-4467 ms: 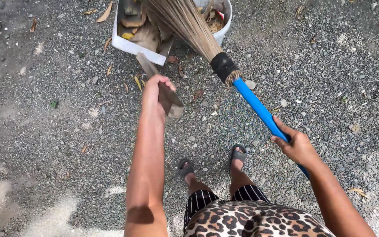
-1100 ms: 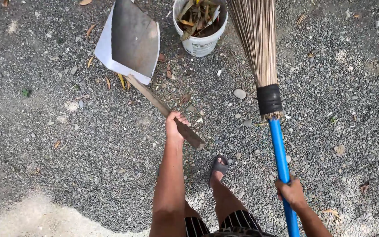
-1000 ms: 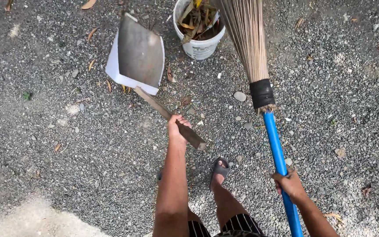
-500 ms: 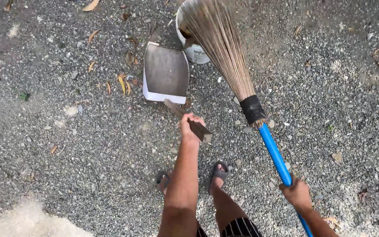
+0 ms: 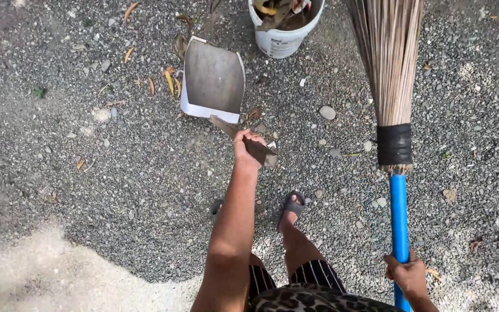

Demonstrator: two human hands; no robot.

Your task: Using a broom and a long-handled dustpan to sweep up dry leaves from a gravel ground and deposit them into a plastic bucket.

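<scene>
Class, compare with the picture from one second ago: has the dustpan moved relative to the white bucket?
Yes. The dustpan, held by the left hand, has swung toward the white bucket, its pan now pointing straighter up the frame.

At your twelve o'clock stands a white bucket [image 5: 285, 36] holding dry leaves. Yellow fallen leaves [image 5: 169, 81] lie on the grey gravel [image 5: 88, 173] toward eleven. A pale sandy patch [image 5: 41, 277] spreads at your eight o'clock.

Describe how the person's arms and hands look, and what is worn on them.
Both arms are bare to as far up as the frame shows: no sleeves, gloves, watch or rings visible. The left hand and right hand are uncovered. The left forearm runs long and slim up the frame.
</scene>
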